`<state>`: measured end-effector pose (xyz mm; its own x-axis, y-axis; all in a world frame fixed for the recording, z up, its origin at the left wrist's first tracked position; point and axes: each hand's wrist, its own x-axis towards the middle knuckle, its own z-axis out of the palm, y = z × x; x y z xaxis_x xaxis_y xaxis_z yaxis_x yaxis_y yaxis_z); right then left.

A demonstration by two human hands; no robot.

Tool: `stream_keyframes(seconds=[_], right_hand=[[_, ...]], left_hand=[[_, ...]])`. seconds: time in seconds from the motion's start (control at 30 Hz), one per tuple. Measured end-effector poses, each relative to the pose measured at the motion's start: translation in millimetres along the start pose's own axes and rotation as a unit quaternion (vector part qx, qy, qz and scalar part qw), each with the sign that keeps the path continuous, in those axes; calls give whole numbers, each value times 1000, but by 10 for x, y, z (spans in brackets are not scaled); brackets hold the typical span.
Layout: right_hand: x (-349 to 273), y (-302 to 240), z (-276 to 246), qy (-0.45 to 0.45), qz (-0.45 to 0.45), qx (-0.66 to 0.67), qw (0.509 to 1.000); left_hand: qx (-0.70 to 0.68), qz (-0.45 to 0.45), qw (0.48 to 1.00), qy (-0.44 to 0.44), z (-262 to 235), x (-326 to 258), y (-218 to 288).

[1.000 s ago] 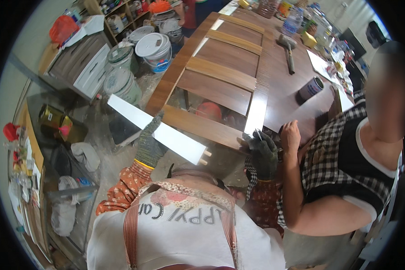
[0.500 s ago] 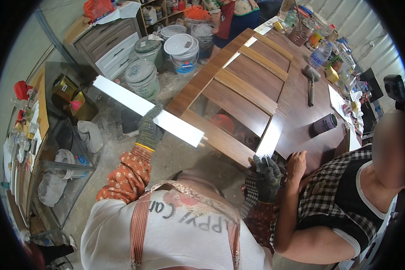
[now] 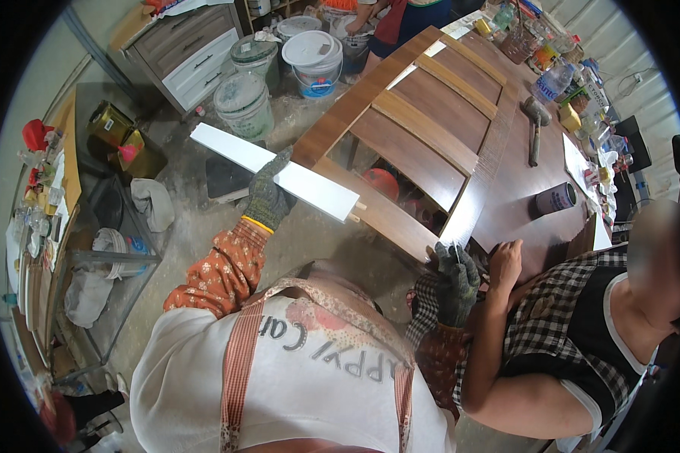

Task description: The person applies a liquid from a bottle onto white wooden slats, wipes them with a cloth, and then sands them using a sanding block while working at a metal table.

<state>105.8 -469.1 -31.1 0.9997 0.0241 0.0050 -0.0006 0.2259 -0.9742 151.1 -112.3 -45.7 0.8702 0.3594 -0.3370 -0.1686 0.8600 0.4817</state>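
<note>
White board (image 3: 276, 167) with two pegs was held across its middle by the gloved left hand (image 3: 267, 198), at ten o'clock beside the wooden door frame (image 3: 400, 162). Gloved right hand (image 3: 455, 273) gripped the frame's near corner at three o'clock. Board seemed not yet fitted in.

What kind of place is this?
Probably a woodworking or furniture workshop: a brown wooden door frame lies flat, a hammer rests on it, and paint buckets stand on the dusty floor.

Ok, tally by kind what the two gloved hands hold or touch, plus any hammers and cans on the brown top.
White board, in left hand: 1
Brown door, under right hand: 1
Hammer: 1
Can: 1
Total: 4
</note>
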Motion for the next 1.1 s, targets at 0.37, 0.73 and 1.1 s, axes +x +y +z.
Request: stream_keyframes(seconds=[0.37,0.73,1.1], right_hand=[[63,123,16,-23,-11,130,991],[263,141,389,-79,-318,-427,843],[696,275,2316,-335,122,175,918]], left_hand=[[-13,-12,998,55,-85,3,72],[63,53,996,25,-315,-226,351],[138,48,989,15,104,-959,617]])
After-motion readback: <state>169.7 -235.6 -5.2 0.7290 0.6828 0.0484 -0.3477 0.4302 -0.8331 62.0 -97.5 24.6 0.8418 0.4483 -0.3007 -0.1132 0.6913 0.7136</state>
